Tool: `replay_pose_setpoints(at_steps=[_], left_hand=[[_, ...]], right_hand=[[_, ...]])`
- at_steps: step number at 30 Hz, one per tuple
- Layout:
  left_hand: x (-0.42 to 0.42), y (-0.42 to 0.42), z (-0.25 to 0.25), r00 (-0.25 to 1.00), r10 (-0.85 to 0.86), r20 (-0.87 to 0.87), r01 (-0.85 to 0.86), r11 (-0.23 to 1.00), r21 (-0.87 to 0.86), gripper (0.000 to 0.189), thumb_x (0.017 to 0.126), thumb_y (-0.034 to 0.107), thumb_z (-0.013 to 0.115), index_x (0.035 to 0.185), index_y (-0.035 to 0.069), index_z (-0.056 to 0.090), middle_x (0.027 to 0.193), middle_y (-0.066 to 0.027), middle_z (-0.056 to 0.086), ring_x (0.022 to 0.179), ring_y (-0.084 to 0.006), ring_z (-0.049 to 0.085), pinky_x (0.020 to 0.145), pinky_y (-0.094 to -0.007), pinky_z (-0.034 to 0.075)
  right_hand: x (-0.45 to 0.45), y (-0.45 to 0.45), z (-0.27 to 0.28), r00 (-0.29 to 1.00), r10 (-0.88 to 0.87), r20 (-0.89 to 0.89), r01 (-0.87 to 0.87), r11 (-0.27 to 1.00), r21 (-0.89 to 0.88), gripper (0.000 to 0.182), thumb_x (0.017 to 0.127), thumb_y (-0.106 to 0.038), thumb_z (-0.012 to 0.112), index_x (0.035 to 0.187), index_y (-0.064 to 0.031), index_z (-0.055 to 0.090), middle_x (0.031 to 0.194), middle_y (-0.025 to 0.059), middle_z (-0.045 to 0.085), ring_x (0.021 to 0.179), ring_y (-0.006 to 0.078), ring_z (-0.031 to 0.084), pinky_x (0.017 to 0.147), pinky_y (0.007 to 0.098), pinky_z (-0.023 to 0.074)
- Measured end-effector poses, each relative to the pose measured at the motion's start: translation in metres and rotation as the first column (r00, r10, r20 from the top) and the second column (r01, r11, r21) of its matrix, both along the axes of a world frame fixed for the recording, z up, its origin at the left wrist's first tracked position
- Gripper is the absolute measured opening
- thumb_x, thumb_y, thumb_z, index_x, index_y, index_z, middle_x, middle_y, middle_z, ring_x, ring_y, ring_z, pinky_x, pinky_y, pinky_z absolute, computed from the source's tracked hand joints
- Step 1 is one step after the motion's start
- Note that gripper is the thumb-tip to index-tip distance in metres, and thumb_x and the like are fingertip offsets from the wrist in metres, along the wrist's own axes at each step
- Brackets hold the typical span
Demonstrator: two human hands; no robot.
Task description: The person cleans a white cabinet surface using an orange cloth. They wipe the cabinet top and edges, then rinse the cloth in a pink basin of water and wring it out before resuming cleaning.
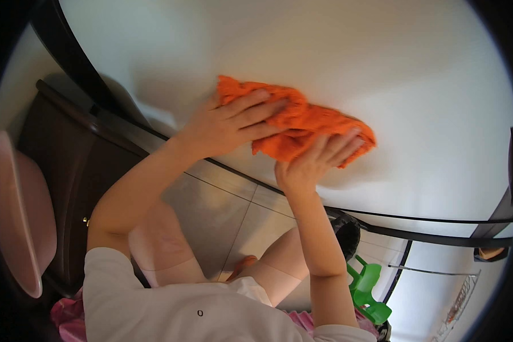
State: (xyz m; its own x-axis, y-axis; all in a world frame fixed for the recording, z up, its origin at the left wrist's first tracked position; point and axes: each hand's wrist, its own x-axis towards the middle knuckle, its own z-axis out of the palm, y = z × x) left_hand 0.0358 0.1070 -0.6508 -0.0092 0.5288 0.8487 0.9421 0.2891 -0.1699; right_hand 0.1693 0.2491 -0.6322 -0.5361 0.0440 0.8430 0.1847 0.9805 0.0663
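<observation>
An orange cloth point(320, 124), loosely bunched and creased, lies against a smooth white surface point(410, 107) that looks like a wall. My left hand point(235, 119) presses on the cloth's left half with fingers spread. Lower and to the right, my right hand point(316, 160) holds the other half, its fingertips near the cloth's right end. Both palms are turned towards the surface and hidden. Slight blur shows on the fingers. Soft shadows of the hands and cloth fall on the white surface around them.
A dark wooden cabinet point(89, 158) with a small brass-coloured knob stands at left, a pink basin point(34, 213) beside it. Black trim point(248, 179) edges the white surface above a tiled floor point(222, 209). At right are a green plastic stool point(367, 286) and a black bag point(346, 235).
</observation>
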Motion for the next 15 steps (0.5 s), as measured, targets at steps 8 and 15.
replay_pose_setpoints(at_steps=[8,15], left_hand=[[-0.016,-0.04,-0.096,0.998,0.048,0.032,-0.037,0.957,-0.288,0.024,0.069,0.016,0.064,0.092,0.023,0.06,0.109,0.0001,0.055,0.108,-0.0244,0.048,0.077,-0.0369,0.046],[0.01,-0.028,-0.14,0.955,0.051,0.293,0.015,0.976,-0.219,0.026,0.079,0.037,0.062,0.103,0.026,0.06,0.131,0.0035,0.045,0.127,-0.0243,0.032,0.09,-0.0484,0.04]], right_hand=[[0.011,-0.005,-0.085,0.892,-0.007,0.451,-0.038,0.995,0.092,0.035,0.076,-0.025,0.062,0.111,-0.0219,0.059,0.127,-0.0033,0.053,0.101,0.0151,0.055,0.076,0.0315,0.0458],[0.026,0.003,-0.104,0.813,0.043,0.58,-0.068,0.997,0.022,0.04,0.076,-0.025,0.063,0.115,-0.0204,0.057,0.133,-0.0036,0.048,0.107,0.0137,0.053,0.079,0.0331,0.0458]])
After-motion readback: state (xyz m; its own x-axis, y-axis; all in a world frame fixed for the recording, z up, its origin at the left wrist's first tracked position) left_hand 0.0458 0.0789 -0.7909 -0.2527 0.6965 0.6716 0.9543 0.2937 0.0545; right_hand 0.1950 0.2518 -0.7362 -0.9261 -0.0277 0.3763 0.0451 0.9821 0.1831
